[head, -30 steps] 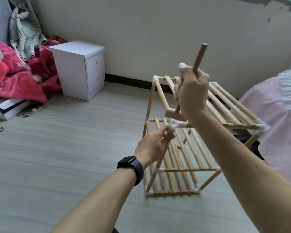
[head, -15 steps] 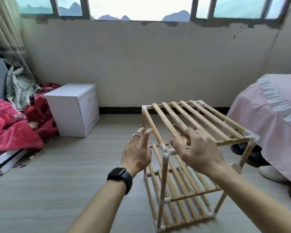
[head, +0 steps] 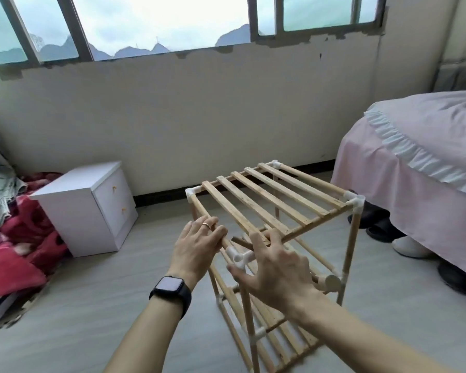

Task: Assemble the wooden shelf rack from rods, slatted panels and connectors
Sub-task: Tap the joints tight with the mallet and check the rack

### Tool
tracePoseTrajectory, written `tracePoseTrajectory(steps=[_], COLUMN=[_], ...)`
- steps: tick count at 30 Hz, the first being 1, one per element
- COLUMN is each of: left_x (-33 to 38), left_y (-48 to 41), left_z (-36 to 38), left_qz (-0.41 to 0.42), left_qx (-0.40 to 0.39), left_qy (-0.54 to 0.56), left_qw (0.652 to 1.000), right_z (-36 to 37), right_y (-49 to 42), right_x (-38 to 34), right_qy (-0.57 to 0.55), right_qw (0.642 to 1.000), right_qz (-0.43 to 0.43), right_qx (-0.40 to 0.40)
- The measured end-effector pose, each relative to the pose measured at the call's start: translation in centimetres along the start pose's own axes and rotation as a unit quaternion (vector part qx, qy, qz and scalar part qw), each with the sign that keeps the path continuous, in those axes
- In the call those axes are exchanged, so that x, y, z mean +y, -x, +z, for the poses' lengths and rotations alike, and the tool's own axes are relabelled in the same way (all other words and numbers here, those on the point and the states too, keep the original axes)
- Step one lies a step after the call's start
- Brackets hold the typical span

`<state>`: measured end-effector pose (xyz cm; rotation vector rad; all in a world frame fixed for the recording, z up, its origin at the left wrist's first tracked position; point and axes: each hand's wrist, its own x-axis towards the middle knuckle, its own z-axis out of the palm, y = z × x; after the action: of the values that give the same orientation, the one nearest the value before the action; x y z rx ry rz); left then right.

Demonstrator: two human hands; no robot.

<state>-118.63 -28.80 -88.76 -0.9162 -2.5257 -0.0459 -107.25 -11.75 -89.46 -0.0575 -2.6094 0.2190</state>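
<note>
The wooden shelf rack (head: 277,203) stands upright on the floor, with a slatted top panel and lower slatted shelves joined by white connectors. The near top corner connector (head: 238,257) sits between my hands. My left hand (head: 197,244) lies with relaxed fingers on the left top rail. My right hand (head: 276,267) is spread, its fingertips touching the front top rail. Neither hand holds anything. A wooden mallet (head: 331,282) lies on the middle shelf, partly hidden behind my right hand.
A white bedside cabinet (head: 92,208) stands left of the rack against the wall. Red bedding (head: 14,254) is piled at the far left. A bed with a pink cover (head: 414,168) is close on the right, with shoes (head: 409,246) beneath it.
My right hand has let go of the mallet, which now lies on the middle shelf. Both hands have opened and come down onto the top rails. The view has tilted upward.
</note>
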Motion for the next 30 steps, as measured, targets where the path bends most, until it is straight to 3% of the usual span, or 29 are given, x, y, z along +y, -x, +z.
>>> tracePoseTrajectory(steps=[3,6,10,14,18,21,24,26,28,30], left_x=[2.1,4.6,7.1,9.3,7.5,5.8,5.7,5.9,6.3,6.7], left_y=[1.8,3.3,4.0,3.1,3.9,5.8,6.9,7.3,7.7,7.9], left_z=[-0.4,-0.5,-1.1,-1.6,-1.7,-1.3,-0.5,0.0,0.2,0.5], left_qz=[0.010,0.022,0.077,0.091,-0.003,-0.153,-0.287,-0.290,-0.271,-0.276], left_qx=[0.084,0.112,0.155,0.144,0.209,0.261,0.157,0.065,0.022,0.030], left_qy=[0.016,0.036,0.044,0.049,0.065,0.122,0.347,0.443,0.450,0.447], left_qw=[0.996,0.993,0.984,0.984,0.976,0.945,0.879,0.846,0.851,0.851], right_z=[-0.6,-1.2,-1.9,-2.0,-3.0,-4.1,-5.5,-7.0,-8.2,-9.2], right_y=[1.4,3.2,4.8,5.3,4.4,3.8,3.5,3.3,2.7,2.2], right_x=[2.7,6.9,12.2,15.9,18.3,18.4,15.5,12.2,9.5,7.3], right_qy=[-0.070,-0.136,-0.132,-0.123,-0.104,-0.105,-0.241,-0.406,-0.459,-0.472], right_qw=[0.997,0.987,0.982,0.978,0.982,0.968,0.930,0.878,0.863,0.868], right_qz=[-0.027,-0.066,-0.052,-0.024,0.078,0.170,0.172,0.167,0.141,0.109], right_qx=[0.020,0.053,0.122,0.168,0.140,0.154,0.218,0.193,0.155,0.108])
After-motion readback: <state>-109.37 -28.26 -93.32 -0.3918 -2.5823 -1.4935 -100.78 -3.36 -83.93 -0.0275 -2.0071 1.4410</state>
